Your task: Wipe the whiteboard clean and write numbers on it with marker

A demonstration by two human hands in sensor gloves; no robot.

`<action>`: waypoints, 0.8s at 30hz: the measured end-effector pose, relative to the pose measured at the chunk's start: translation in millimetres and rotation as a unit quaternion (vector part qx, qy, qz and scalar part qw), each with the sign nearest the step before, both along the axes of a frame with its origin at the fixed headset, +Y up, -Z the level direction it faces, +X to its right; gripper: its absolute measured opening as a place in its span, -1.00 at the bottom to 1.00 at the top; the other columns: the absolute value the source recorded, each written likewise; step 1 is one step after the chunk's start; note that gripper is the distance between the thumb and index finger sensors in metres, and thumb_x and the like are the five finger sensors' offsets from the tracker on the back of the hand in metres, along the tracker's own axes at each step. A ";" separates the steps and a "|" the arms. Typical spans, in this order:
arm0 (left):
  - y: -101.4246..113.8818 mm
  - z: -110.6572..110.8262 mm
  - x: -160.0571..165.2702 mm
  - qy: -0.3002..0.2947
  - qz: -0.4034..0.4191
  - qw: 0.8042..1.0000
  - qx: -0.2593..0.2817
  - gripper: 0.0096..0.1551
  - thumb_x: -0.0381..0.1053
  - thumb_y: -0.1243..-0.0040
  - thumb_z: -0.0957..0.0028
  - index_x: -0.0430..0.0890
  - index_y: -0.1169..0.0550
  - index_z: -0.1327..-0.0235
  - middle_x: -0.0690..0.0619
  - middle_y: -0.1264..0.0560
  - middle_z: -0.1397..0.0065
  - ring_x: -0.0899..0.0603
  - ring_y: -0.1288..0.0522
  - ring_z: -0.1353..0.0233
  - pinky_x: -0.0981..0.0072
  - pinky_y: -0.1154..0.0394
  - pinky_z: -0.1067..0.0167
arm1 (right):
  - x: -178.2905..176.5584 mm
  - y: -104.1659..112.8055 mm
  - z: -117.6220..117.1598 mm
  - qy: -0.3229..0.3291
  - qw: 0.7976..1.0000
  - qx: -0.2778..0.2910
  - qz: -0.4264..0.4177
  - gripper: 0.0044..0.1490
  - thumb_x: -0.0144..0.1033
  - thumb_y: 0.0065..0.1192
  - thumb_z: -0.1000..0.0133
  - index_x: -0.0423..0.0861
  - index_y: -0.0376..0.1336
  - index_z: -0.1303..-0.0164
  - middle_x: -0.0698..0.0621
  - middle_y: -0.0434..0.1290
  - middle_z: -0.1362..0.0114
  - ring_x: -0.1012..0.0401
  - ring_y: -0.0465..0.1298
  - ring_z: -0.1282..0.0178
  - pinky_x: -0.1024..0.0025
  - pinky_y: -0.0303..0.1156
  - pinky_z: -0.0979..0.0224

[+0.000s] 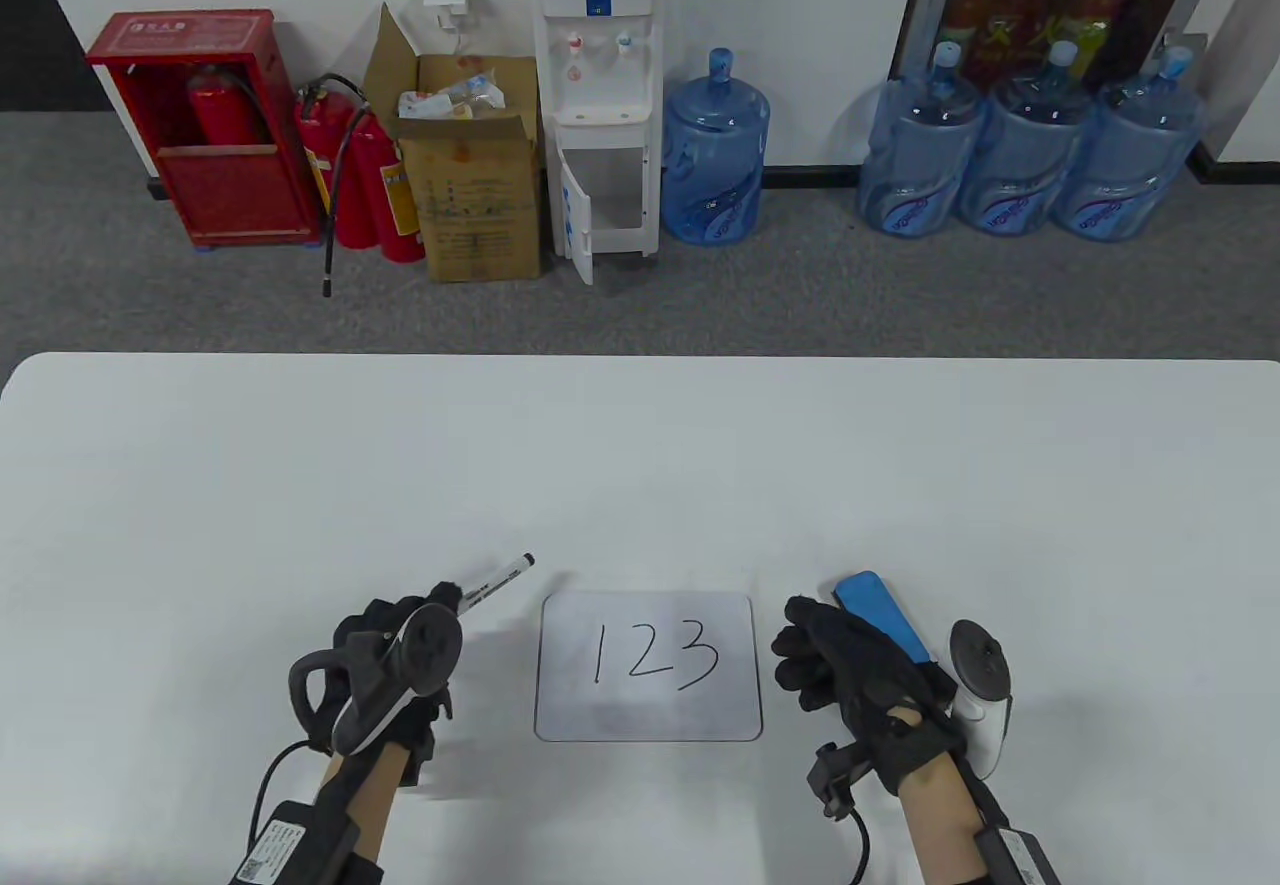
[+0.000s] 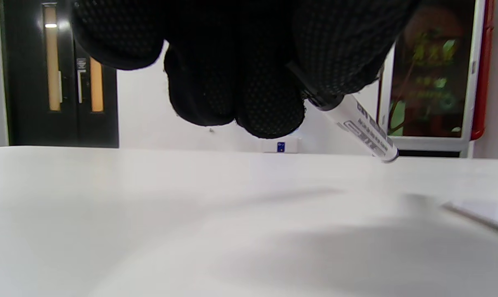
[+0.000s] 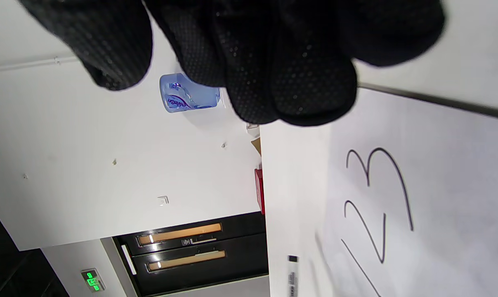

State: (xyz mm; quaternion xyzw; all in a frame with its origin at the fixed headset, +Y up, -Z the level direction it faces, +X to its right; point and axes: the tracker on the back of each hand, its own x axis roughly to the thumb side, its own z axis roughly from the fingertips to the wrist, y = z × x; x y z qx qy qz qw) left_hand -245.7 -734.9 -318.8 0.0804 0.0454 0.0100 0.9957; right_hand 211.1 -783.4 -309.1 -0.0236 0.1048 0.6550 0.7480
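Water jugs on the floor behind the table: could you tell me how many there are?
4: one beside the dispenser, three clustered at the right. A fifth sits atop the dispenser.

Black dotted-grip gloves on left hand (image 1: 385,670) and right hand (image 1: 860,675), bare forearms, grey-and-white tracker (image 1: 385,675) on left, white tracker (image 1: 980,690) on right, black wrist boxes with labels, black cables trailing.

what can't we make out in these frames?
- Marker cap end: table view, buried in the left hand; capped or not, can't tell.
- Blue eraser underside: table view, right hand covers its near end.
- Whiteboard digit 1: right wrist view, cut by the bottom edge.
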 end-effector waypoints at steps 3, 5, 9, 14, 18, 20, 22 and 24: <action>-5.2 -3.0 -8.3 0.022 -0.007 0.999 -0.025 -0.51 0.10 -0.37 0.04 0.10 -0.65 -0.18 0.06 -0.77 -0.12 -0.18 -0.71 -0.10 -0.09 -0.54 -0.17 | 0.0 -0.3 0.2 0.002 1.000 -0.001 -0.004 -0.20 0.10 0.25 -0.08 -0.17 0.31 -0.39 -0.17 0.47 -0.28 -0.01 0.58 -0.09 0.03 0.44 -0.03; -6.8 -5.8 -10.1 0.033 -0.020 0.998 -0.046 -0.51 0.11 -0.38 0.05 0.09 -0.64 -0.17 0.05 -0.77 -0.13 -0.19 -0.70 -0.11 -0.09 -0.53 -0.17 | 0.4 -0.9 0.1 0.001 1.000 -0.003 -0.004 -0.20 0.10 0.25 -0.08 -0.17 0.31 -0.39 -0.17 0.47 -0.28 -0.01 0.58 -0.09 0.03 0.43 -0.03; -8.4 -13.7 -8.0 0.048 -0.058 0.993 -0.087 -0.50 0.13 -0.38 0.07 0.10 -0.65 -0.16 0.08 -0.76 -0.16 -0.19 -0.68 -0.14 -0.09 -0.52 -0.20 | 1.1 -1.8 0.1 0.000 1.000 -0.007 -0.008 -0.20 0.09 0.25 -0.08 -0.17 0.30 -0.40 -0.18 0.47 -0.29 -0.01 0.57 -0.09 0.02 0.43 -0.04; -11.6 -23.7 -3.0 0.065 -0.070 0.986 -0.138 -0.50 0.14 -0.39 0.07 0.10 -0.65 -0.16 0.07 -0.75 -0.16 -0.20 -0.68 -0.14 -0.11 -0.51 -0.21 | 1.0 -1.4 0.1 0.001 1.000 -0.006 -0.008 -0.21 0.09 0.25 -0.08 -0.17 0.31 -0.40 -0.18 0.47 -0.29 -0.02 0.57 -0.09 0.02 0.43 -0.04; -16.6 -29.4 1.6 0.071 -0.089 0.978 -0.173 -0.51 0.15 -0.40 0.08 0.10 -0.68 -0.13 0.06 -0.76 -0.14 -0.19 -0.67 -0.12 -0.12 -0.50 -0.21 | 0.9 -0.8 0.4 0.004 1.000 -0.007 -0.006 -0.20 0.09 0.25 -0.08 -0.18 0.30 -0.40 -0.18 0.47 -0.29 -0.02 0.57 -0.10 0.02 0.43 -0.04; -21.0 -31.9 3.7 0.074 -0.100 0.973 -0.196 -0.53 0.15 -0.39 0.08 0.10 -0.69 -0.11 0.06 -0.76 -0.12 -0.19 -0.67 -0.11 -0.12 -0.49 -0.22 | 0.9 -0.8 0.6 0.005 1.000 -0.007 -0.003 -0.20 0.09 0.25 -0.08 -0.18 0.31 -0.40 -0.19 0.47 -0.29 -0.02 0.57 -0.10 0.01 0.43 -0.04; -20.8 -32.6 5.7 0.071 -0.103 0.975 -0.185 -0.52 0.15 -0.39 0.08 0.08 -0.69 -0.10 0.05 -0.77 -0.11 -0.20 -0.67 -0.10 -0.14 -0.49 -0.21 | 0.8 -0.6 0.8 0.006 1.000 -0.008 -0.001 -0.20 0.09 0.25 -0.08 -0.18 0.31 -0.40 -0.19 0.47 -0.29 -0.03 0.57 -0.10 0.01 0.42 -0.04; -20.1 -32.8 6.2 0.071 -0.108 0.973 -0.193 -0.52 0.15 -0.38 0.07 0.09 -0.68 -0.12 0.06 -0.76 -0.12 -0.19 -0.67 -0.11 -0.14 -0.49 -0.22 | 0.7 -0.3 0.9 0.007 1.000 -0.009 0.001 -0.20 0.09 0.25 -0.08 -0.18 0.31 -0.40 -0.19 0.46 -0.29 -0.03 0.57 -0.10 0.01 0.42 -0.04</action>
